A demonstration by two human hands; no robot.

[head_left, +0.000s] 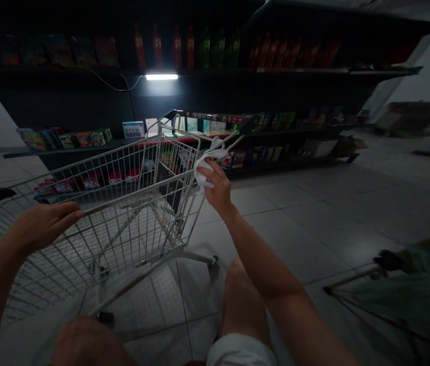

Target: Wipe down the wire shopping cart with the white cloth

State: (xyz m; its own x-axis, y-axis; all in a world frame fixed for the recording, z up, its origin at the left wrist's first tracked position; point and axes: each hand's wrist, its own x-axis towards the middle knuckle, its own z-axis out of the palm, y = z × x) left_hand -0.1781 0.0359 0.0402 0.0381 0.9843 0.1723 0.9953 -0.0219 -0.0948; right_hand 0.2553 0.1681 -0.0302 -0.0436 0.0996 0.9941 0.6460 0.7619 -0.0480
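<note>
A grey wire shopping cart (123, 213) stands in front of me on the tiled floor. My left hand (43, 226) is on its near top rim, thumb and forefinger lying along the rail; the other fingers are mostly hidden. At the handle end, my right hand (217, 185) is closed on a white cloth (205, 170), which is pressed against the cart's corner frame below the handle (215, 118). Part of the cloth hangs over the upper frame bars. A dark panel (169, 185) sits inside the cart at this end.
Behind the cart runs a dark shelf unit (207, 71) with bottles, boxes and packets. A lit tube lamp (161, 77) hangs under its upper shelf. A folding chair with greenish fabric (401, 290) stands at the lower right. Tiled floor (314, 218) stretches to the right.
</note>
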